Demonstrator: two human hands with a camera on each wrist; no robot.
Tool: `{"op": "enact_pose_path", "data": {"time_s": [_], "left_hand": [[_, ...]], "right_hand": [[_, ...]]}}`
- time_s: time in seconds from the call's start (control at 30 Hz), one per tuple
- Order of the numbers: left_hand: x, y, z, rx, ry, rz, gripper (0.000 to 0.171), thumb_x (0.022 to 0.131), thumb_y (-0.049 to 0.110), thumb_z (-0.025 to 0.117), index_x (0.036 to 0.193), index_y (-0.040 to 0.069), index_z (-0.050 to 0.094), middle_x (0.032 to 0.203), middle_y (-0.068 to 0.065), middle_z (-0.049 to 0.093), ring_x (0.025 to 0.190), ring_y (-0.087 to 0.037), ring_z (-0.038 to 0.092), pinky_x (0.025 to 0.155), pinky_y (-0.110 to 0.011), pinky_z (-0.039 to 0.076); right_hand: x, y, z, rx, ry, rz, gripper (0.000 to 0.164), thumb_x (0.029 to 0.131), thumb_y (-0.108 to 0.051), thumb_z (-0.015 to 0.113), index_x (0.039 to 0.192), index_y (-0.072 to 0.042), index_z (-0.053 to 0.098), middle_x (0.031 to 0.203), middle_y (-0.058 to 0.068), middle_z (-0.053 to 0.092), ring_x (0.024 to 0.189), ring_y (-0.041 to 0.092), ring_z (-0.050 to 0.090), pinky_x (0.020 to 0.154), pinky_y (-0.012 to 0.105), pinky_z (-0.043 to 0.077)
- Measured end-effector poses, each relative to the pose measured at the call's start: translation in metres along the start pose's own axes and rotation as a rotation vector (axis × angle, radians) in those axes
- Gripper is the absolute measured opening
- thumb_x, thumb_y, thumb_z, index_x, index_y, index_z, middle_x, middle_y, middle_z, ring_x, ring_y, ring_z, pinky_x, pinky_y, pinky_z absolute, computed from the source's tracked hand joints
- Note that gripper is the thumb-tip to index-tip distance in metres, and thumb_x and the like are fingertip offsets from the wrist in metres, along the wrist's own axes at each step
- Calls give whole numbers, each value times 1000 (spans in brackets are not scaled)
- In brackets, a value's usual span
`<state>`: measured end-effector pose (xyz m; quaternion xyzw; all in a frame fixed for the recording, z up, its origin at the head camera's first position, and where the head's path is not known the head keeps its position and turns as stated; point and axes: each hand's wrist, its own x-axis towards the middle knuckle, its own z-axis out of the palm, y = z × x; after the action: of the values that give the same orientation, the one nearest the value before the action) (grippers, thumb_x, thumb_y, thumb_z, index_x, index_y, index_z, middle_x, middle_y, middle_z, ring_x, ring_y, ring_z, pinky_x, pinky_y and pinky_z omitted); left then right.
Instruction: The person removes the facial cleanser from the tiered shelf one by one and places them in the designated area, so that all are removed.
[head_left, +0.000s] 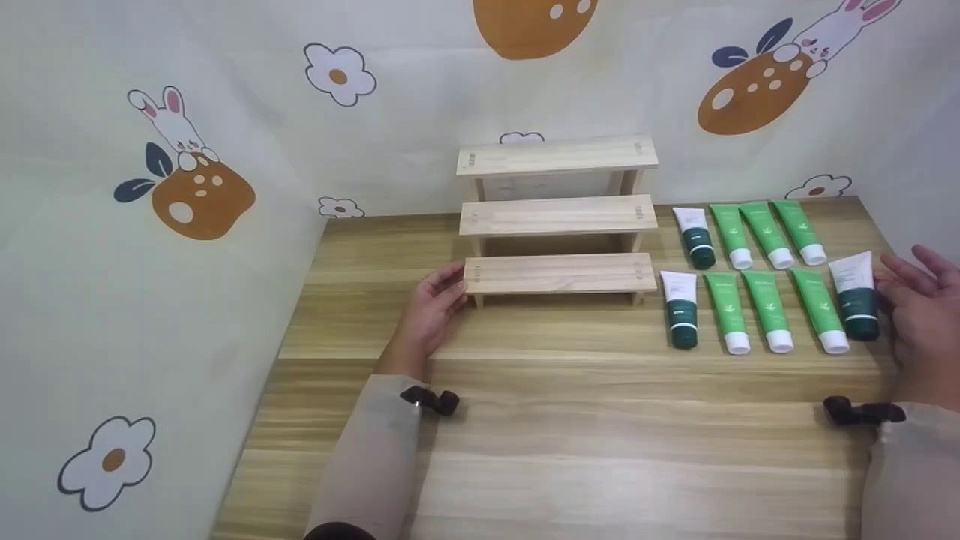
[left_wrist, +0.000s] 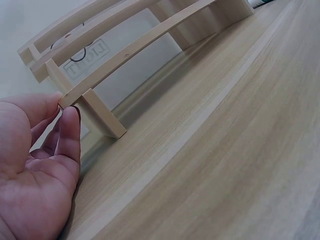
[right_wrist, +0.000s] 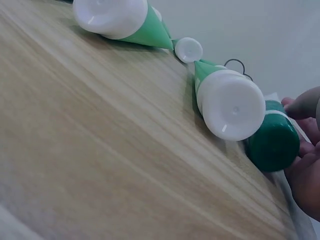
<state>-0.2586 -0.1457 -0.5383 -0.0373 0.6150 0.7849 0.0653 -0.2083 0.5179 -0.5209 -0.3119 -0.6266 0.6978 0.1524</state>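
A three-step wooden display stand [head_left: 559, 274] stands near the back of the table. My left hand [head_left: 433, 311] is at its left side, and the left wrist view shows the thumb and a finger pinching the end of the lowest board [left_wrist: 107, 67]. At the far right, my right hand [head_left: 919, 307] is beside a white and dark green squeeze tube [head_left: 856, 296], its fingertips right at the tube's side. In the right wrist view the dark green cap [right_wrist: 274, 142] shows beside my fingers [right_wrist: 306, 107]. That tube lies flat, next to a light green tube [head_left: 819, 307].
Several light green tubes with white caps [head_left: 763, 311] lie in two rows right of the stand. At the left of these rows lie two more white and dark green tubes [head_left: 680, 307]. A patterned backdrop [head_left: 390, 142] rises behind the wooden table [head_left: 585, 435] and along its left side.
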Motion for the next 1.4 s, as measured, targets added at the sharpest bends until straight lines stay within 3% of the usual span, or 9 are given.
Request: {"op": "enact_pose_path", "data": {"time_s": [0.1,0.2,0.57,0.67,0.77,0.8,0.9,1.07,1.4], "left_hand": [[0,-1,-1,-3,-3,6,43,104,-2,63,146,1,60,140,-7,61,107,-13,63,86,-21,57],[0,-2,-1,-20,-2,9,43,103,-3,63,146,0,60,138,-6,62,107,-13,63,85,-21,57],[0,-2,-1,-33,4,10,42,103,-5,63,145,0,61,137,-6,63,105,-13,64,84,-21,57],[0,-1,0,-30,3,6,43,103,-4,62,145,0,60,138,-7,63,105,-13,64,85,-21,57],[0,0,0,-28,6,4,42,102,-4,63,144,1,61,138,-7,63,106,-13,65,86,-22,58],[-1,1,0,-29,6,4,43,102,-5,63,144,1,61,137,-7,63,105,-13,65,86,-22,58],[-1,1,0,-28,8,3,43,102,-4,64,145,1,62,138,-7,64,105,-13,65,86,-21,58],[0,0,-1,-8,8,8,45,102,-3,65,147,1,60,141,-9,62,103,-12,66,85,-20,58],[2,-2,-2,3,10,5,45,103,-1,65,147,1,60,142,-10,63,104,-12,66,87,-21,59]], "right_hand": [[2,3,0,14,-16,-10,69,103,-1,66,159,-35,46,124,-22,68,104,-5,65,73,5,56],[3,3,1,-21,-10,8,66,103,-6,68,158,-36,47,128,-24,67,107,-5,63,70,5,54],[-7,-4,8,18,26,4,60,102,-7,71,152,-35,53,131,-22,67,107,-2,62,73,7,55],[-17,-12,17,27,49,-7,56,103,-11,70,151,-35,54,139,-19,65,116,0,60,93,11,57],[-27,-22,29,47,43,-48,51,103,-15,71,148,-33,56,139,-17,66,118,2,61,97,11,56],[-29,-24,33,84,26,-75,50,102,-14,72,147,-30,58,135,-15,68,116,3,64,97,12,56],[-34,-30,47,212,-37,-168,46,97,-3,76,139,-18,64,122,-6,74,104,8,71,77,12,59],[-46,-35,77,358,-177,-253,44,91,12,75,131,-6,67,111,4,78,93,15,78,73,20,63],[-71,-40,137,335,-389,-315,40,93,5,77,131,-3,66,113,7,78,100,19,78,77,21,64]]}}
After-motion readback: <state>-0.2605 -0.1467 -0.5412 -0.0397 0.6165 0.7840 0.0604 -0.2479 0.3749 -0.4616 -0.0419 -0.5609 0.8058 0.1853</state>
